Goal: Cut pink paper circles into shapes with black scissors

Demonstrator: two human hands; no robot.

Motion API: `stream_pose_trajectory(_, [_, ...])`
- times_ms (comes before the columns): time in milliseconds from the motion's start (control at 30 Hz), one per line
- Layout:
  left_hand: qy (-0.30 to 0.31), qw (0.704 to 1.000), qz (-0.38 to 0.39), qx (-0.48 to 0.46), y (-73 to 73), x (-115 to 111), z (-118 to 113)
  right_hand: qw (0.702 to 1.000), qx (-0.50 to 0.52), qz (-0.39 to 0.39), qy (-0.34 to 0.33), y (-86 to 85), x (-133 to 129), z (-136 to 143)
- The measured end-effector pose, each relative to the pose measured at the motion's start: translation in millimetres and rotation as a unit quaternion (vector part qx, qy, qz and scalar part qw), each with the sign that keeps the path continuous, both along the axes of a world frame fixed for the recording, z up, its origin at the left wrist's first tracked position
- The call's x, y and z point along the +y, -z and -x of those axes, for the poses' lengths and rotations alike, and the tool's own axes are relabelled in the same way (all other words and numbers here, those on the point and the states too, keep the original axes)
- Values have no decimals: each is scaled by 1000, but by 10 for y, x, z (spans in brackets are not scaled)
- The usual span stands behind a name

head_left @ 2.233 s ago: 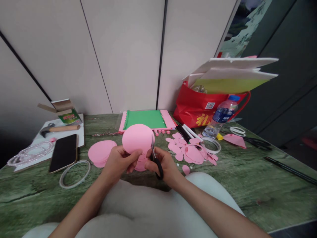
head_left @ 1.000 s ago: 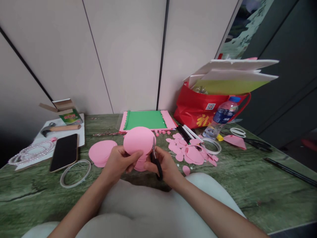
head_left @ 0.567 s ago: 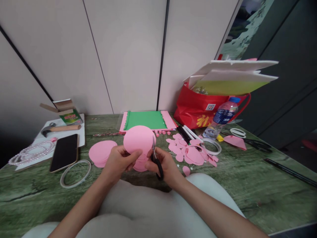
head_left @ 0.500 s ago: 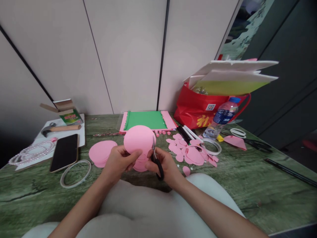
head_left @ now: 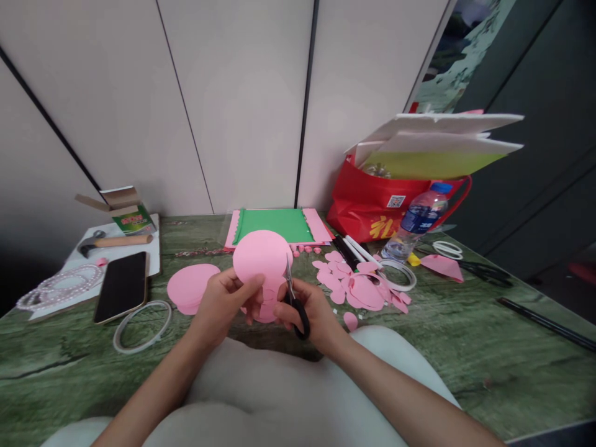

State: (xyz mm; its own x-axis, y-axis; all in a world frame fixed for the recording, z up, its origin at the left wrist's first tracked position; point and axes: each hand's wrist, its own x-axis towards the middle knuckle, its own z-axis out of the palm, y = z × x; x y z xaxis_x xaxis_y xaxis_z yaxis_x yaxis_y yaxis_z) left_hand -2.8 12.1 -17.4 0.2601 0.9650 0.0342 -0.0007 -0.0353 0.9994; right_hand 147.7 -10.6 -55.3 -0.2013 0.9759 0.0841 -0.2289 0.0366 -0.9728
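Note:
A round pink paper disc (head_left: 261, 256) is pinched at its lower edge by my left hand (head_left: 229, 301). My right hand (head_left: 313, 310) is closed round the black handles of a pair of scissors (head_left: 289, 287), whose blades point up at the disc's right edge. Below the disc, between my hands, lie more pink paper pieces (head_left: 267, 308), partly hidden by my fingers. A stack of pink discs (head_left: 192, 287) rests on the table just left of my left hand. To the right of my right hand lies a pile of small pink cut-outs (head_left: 365, 290).
On the left are a phone (head_left: 121, 287), a tape roll (head_left: 142, 327), a hammer (head_left: 116, 242), beads and an opened box. Green paper (head_left: 274, 225) lies at the back. A red bag (head_left: 367, 202), bottle (head_left: 416, 220), markers, tape and black scissors are on the right.
The disc in my left hand has risen slightly, and my left fingers have shifted at its lower edge. The scissors have moved only a little in my right hand.

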Motion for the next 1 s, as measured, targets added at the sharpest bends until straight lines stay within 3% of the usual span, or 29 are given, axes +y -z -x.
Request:
stream_pose_trajectory(267, [-39, 995, -28, 92, 38, 8, 28, 1000, -1, -9, -23, -49, -14, 11])
stream_pose_trajectory(433, [-35, 991, -28, 126, 1, -5, 33, 999, 7, -35, -3, -46, -14, -2])
stream_pose_trajectory(1000, [-40, 995, -29, 88, 37, 18, 43, 1000, 5, -27, -3, -46, -10, -7])
